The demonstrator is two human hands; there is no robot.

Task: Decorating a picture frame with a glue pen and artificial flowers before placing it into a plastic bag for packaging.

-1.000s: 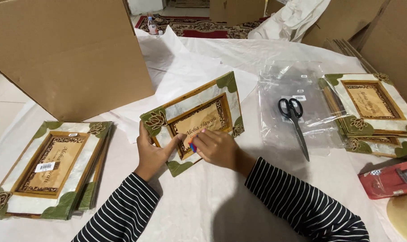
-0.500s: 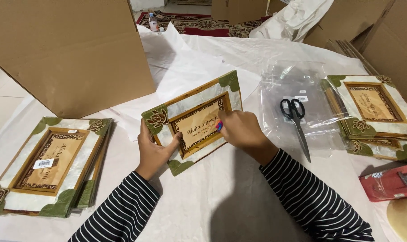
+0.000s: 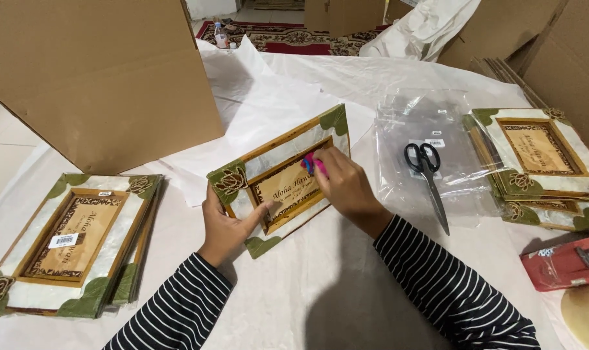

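A decorated picture frame (image 3: 268, 146) with green corners and a shell-white border lies tilted on white paper in the middle of the table. My left hand (image 3: 226, 227) presses on its lower left edge, thumb on the wooden inner panel. My right hand (image 3: 346, 188) holds a small pink cloth (image 3: 309, 163) against the upper right part of the inner panel. Both sleeves are black with white stripes.
A stack of like frames (image 3: 67, 243) sits at the left, another stack (image 3: 541, 162) at the right. Black scissors (image 3: 427, 175) lie on clear plastic bags (image 3: 430, 129). A large cardboard box (image 3: 106, 71) stands behind. A red tape dispenser (image 3: 563, 266) and a tape roll (image 3: 586, 317) are at the lower right.
My right hand has slid with the pink cloth from the frame's lower middle up toward its upper right. My left hand stays on the lower left edge.
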